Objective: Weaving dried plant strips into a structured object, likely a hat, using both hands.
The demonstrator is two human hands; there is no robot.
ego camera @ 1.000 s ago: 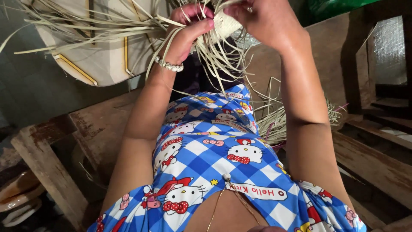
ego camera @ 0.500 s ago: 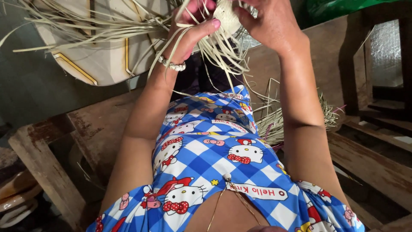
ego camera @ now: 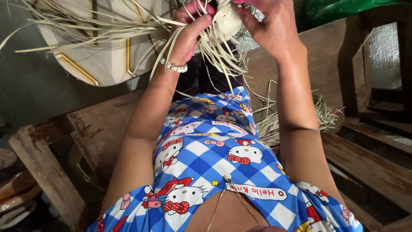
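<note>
Both hands pinch a pale woven piece (ego camera: 226, 20) at the far top: left hand (ego camera: 194, 26) clamps strips (ego camera: 128, 30), right hand (ego camera: 270, 25) steadies. Strands probably slip loose if either grip eases.

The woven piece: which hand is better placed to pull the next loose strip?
Probably the left hand. Its fingers already pinch loose strips hanging beside the woven piece, while the right hand grips and steadies that piece from the other side.

Soft daylight from above — sharp centre, dim shadowed edges.
</note>
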